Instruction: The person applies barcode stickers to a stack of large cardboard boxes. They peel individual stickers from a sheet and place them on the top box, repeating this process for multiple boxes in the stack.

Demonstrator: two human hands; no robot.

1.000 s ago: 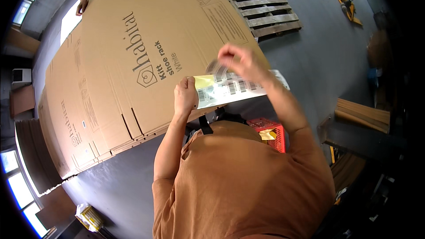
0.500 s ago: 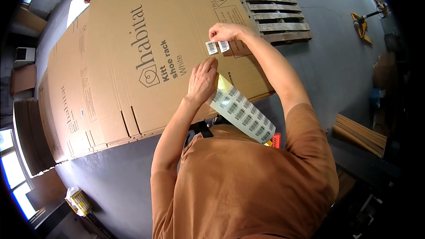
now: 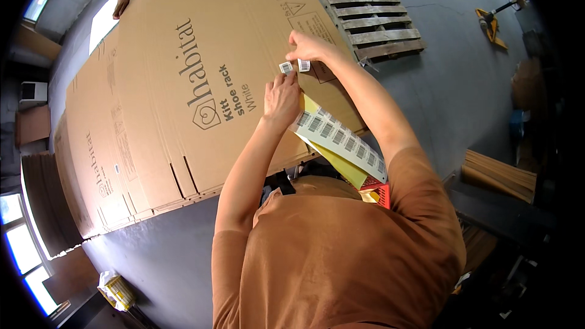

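Observation:
A flat brown printed cardboard carton lies in front of me. Over it, my left hand holds the top end of a sheet of barcode labels; its thumb is hidden. The sheet hangs down toward my waist, a yellow backing showing beneath it. At the left fingertips is a small white barcode label. Close beside it, my right hand is closed in a pinch, with a second barcode label at its fingers. Whether either label touches the carton, I cannot tell.
Another person's hand rests on the carton's far left edge. A wooden pallet lies on the floor beyond, with a yellow pallet jack farther right. A red basket sits by my waist. Cardboard sheets are stacked at right.
My hands have drawn closer together around the two small labels, which now tilt apart. The label sheet has swung so that its yellow backing shows below.

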